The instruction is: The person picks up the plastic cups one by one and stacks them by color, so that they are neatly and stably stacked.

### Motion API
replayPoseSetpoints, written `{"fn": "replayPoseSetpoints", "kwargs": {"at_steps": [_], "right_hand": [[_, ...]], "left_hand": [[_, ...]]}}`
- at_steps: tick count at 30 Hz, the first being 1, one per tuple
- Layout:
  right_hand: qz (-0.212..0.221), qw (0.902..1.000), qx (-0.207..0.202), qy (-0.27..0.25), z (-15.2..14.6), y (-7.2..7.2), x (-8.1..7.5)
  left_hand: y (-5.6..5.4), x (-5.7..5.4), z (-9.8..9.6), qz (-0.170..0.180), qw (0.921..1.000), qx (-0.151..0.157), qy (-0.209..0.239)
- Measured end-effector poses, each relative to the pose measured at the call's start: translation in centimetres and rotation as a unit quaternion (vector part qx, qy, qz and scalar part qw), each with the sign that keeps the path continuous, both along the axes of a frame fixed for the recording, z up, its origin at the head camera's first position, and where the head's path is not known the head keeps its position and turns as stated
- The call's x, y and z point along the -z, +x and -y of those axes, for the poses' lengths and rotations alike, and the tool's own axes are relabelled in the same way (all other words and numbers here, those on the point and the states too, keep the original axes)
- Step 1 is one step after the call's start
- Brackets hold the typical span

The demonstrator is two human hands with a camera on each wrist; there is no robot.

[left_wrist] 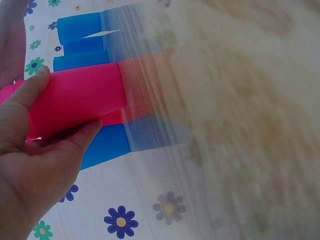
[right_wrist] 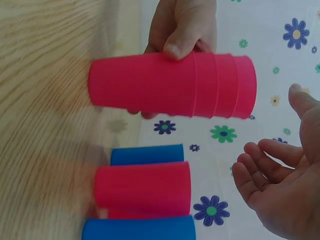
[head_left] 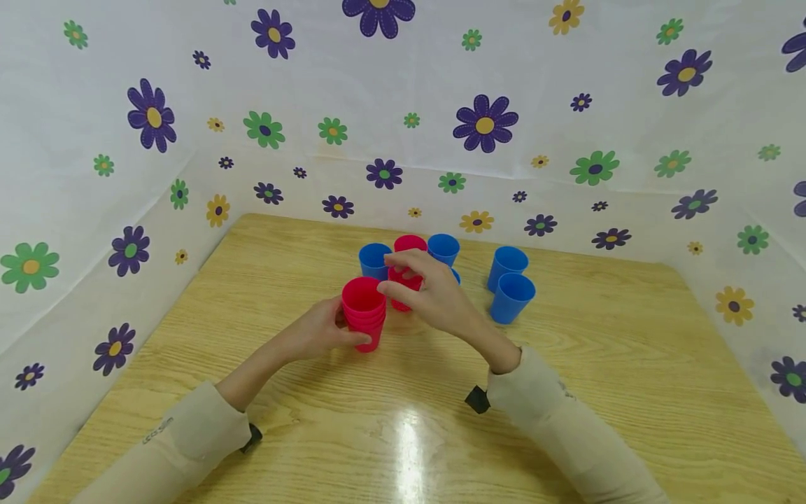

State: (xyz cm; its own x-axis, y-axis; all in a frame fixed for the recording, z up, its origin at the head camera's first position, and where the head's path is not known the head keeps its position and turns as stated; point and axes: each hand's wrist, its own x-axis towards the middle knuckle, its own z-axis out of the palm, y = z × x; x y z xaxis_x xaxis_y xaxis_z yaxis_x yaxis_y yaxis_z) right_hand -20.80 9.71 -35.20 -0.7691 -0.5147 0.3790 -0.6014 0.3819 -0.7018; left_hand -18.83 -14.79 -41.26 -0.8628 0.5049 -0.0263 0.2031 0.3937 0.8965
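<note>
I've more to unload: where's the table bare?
The table is bare right of all blue cups, left of the left hand, and between the sleeves. Crowded: behind and right of the red stack, where cups and the right hand cluster.

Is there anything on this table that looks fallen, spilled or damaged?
Nothing stands out. The red stack, gripped by the left hand, is evenly nested. The other red cups and most blue cups stand upright, with no visible spill. One blue cup is mostly hidden by the right hand, so I cannot judge it.
</note>
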Motion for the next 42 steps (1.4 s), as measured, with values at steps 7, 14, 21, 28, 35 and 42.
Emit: {"fn": "replayPoseSetpoints", "kwargs": {"at_steps": [7,14,21,28,35,42], "right_hand": [[-0.001,0.9994,0.034,0.0,-1.5,-1.1,1.1],[-0.01,0.9958,0.075,0.052,-2.7,-2.1,1.7],[-0.011,0.9927,0.09,0.08,-3.2,-2.9,2.5],[-0.02,0.9862,0.103,0.128,-3.2,-3.5,3.0],[-0.029,0.9769,0.11,0.181,-2.8,-4.0,3.3],[-0.065,0.9648,0.117,0.226,-2.4,-4.1,3.5]], "left_hand": [[0.0,0.2,0.0,0.001,1.0,-0.003,0.001],[-0.1,0.3,0.0,0.008,1.0,-0.004,0.001],[0.0,0.1,0.0,0.007,1.0,-0.003,0.004],[0.1,-0.1,0.0,0.006,1.0,-0.005,-0.001],[-0.1,0.1,-0.1,0.006,1.0,-0.006,-0.001],[0.1,0.1,-0.1,0.015,0.9998,-0.008,0.01]]}}
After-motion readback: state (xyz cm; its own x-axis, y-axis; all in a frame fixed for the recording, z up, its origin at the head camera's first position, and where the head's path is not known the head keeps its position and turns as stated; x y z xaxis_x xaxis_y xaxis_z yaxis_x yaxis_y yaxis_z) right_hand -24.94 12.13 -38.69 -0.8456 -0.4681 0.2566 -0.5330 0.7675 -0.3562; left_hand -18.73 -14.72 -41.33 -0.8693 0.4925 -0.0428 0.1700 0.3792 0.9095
